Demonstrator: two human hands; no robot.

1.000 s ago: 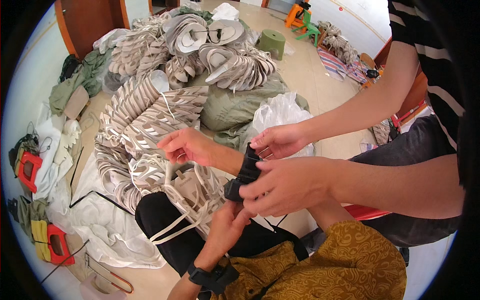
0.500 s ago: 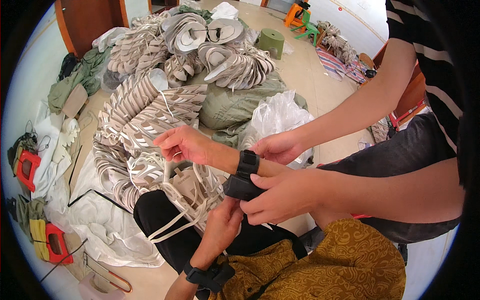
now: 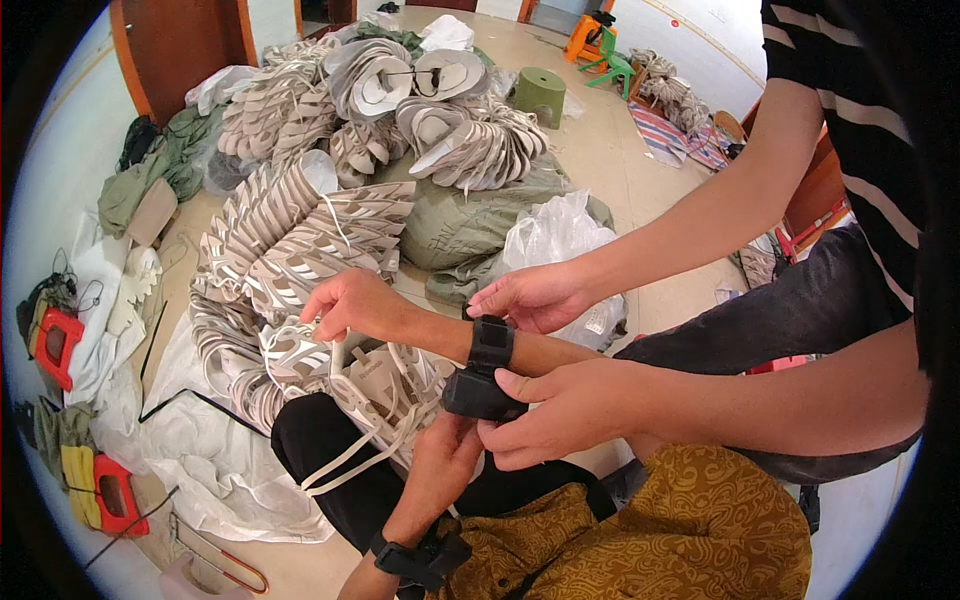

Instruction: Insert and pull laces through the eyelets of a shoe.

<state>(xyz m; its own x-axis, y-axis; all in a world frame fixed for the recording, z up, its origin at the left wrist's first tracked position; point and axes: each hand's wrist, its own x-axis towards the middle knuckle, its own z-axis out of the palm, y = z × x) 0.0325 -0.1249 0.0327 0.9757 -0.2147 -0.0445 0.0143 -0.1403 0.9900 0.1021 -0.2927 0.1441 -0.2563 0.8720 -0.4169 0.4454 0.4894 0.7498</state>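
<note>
My right hand (image 3: 352,305) reaches left over a beige and white shoe upper (image 3: 385,375), fingers loosely bent and apart, with nothing seen in them. Around my right wrist is a black strap (image 3: 491,342) bearing a black box-shaped device (image 3: 484,394). A co-worker's upper hand (image 3: 540,298) pinches at the strap's far end, while their lower hand (image 3: 560,405) grips the device. Just below the device, my left hand (image 3: 440,465) has its fingers drawn together beside the shoe upper; their tips are partly hidden. Pale laces (image 3: 350,460) trail over my black-clad knee. Another black band (image 3: 420,555) circles my left wrist.
Stacked shoe uppers (image 3: 300,225) rise ahead, next to green sacks (image 3: 470,220) and a clear plastic bag (image 3: 560,235). A green round stool (image 3: 540,95) stands behind. Red-handled tools (image 3: 120,495) and white sheeting (image 3: 235,460) lie at left. The co-worker's dark-trousered leg (image 3: 780,310) is at right.
The co-worker's upper hand has moved left to the strap's far end. My right hand has dipped slightly, its fingers bending further down. The device remains in the co-worker's lower hand.
</note>
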